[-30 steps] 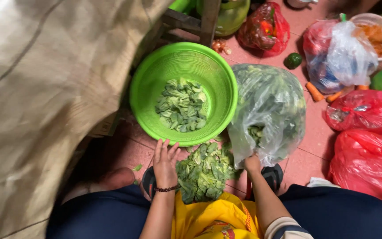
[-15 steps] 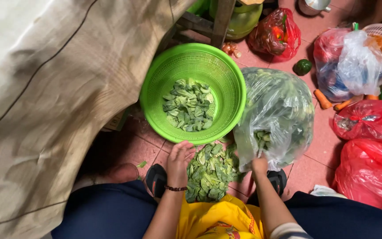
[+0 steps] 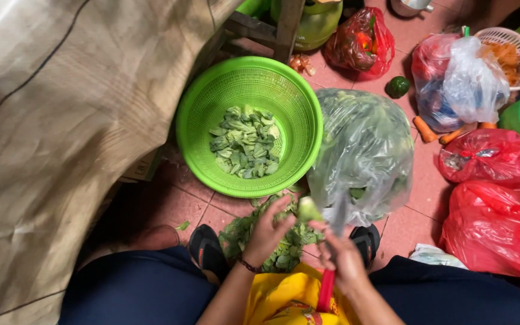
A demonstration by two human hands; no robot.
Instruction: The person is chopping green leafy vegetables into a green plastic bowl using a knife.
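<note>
Left hand point(image 3: 269, 232) pinching a leafy stalk point(image 3: 308, 210) above the greens pile point(image 3: 278, 250), right hand point(image 3: 344, 259) gripping a red-handled knife point(image 3: 332, 253): the blade, close to fingers, could nick them.

Floor point(image 3: 200, 204): reddish-pink square tiles with pale grout lines, a little worn, a stray green scrap lying on them at lower left. Left side filled by a large beige cloth point(image 3: 61, 120), creased, with thin dark lines running across it, hanging down to the floor. Top centre: dark wooden legs and a crossbar of a stool or stand point(image 3: 272, 27), a green canister point(image 3: 317, 21) just behind them. Top right edge: part of a metal pot point(image 3: 413, 6). Light is even and soft, with deep shade under the cloth edge.
</note>
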